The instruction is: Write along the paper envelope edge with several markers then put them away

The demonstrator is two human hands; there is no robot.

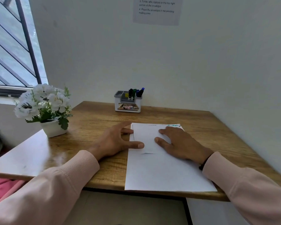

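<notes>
Both hands are lying flat with fingers spread, no grip on anything: left hand point(115, 142) is straddling the left edge of the paper envelope point(161, 159), right hand point(180, 143) is pressing on its far half. The envelope is sitting on the desk point(91, 120) with its long axis running away from the person, coloured marks showing at its far right corner. The markers point(135, 93) are standing upright in the desk organizer point(127, 104) against the wall, straight ahead, roughly between the hands; probably all that is remaining is finishing up.

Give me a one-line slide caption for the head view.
Both hands, left and right, rest flat on the paper envelope; markers stand in the organizer.
</notes>
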